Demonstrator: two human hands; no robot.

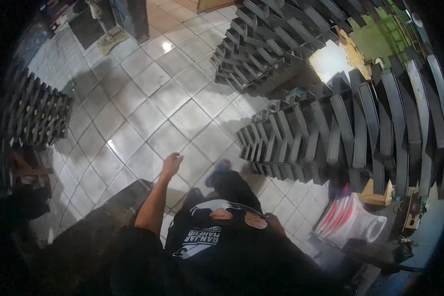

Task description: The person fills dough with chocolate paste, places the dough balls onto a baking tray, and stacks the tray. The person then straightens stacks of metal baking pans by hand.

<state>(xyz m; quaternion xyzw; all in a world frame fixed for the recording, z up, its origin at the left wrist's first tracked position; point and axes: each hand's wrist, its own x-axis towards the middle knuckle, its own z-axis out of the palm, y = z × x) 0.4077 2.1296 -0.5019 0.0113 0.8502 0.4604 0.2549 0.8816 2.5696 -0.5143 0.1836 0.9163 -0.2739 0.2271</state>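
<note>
My left hand hangs over the tiled floor in front of me, its fingers loosely curled in with nothing seen in them. Down at my right side, my right hand shows only in part against the dark shirt; its fingers are hidden. Nearest to it on the right are a tall stack of dark grey, box-like pieces laid crosswise and a white and pink bundle. Neither hand visibly touches these things.
A second crosswise stack rises at the back right, and a smaller dark stack stands at the left. A dark bench-like surface lies beside my left arm. Further back is a dark pillar.
</note>
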